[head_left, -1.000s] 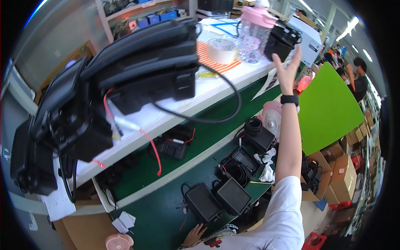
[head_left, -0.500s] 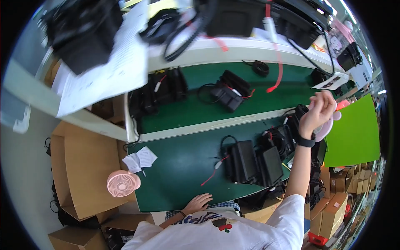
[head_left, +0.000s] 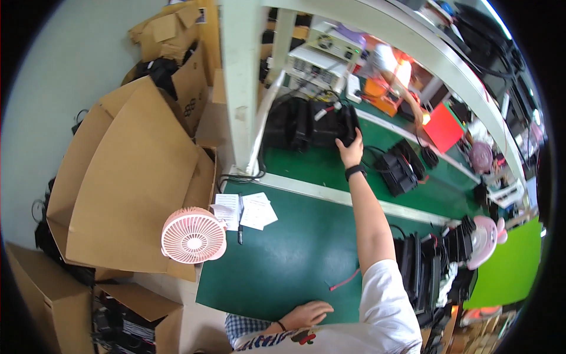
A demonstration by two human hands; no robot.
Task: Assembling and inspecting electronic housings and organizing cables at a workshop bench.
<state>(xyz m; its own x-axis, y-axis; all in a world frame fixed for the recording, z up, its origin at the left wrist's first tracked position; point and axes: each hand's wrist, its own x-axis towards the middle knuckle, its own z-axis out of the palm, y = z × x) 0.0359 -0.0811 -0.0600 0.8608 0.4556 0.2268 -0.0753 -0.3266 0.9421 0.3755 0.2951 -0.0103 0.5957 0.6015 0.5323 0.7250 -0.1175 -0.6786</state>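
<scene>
Right hand (head_left: 351, 150) on upright black box (head_left: 348, 125), left hand (head_left: 308, 313) flat

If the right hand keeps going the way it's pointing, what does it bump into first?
Nothing new: the right hand is already on the black box-shaped unit at the end of a row. Beyond it, probably the grey metal device, though depth is unclear.

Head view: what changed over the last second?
The right hand came down from the upper shelf and now lies on the black units standing on the lower green shelf; whether it grips one is unclear. The camera swung left, bringing cardboard boxes into view. The left hand stays at the near edge of the green table; the pink fan stays put.
</scene>
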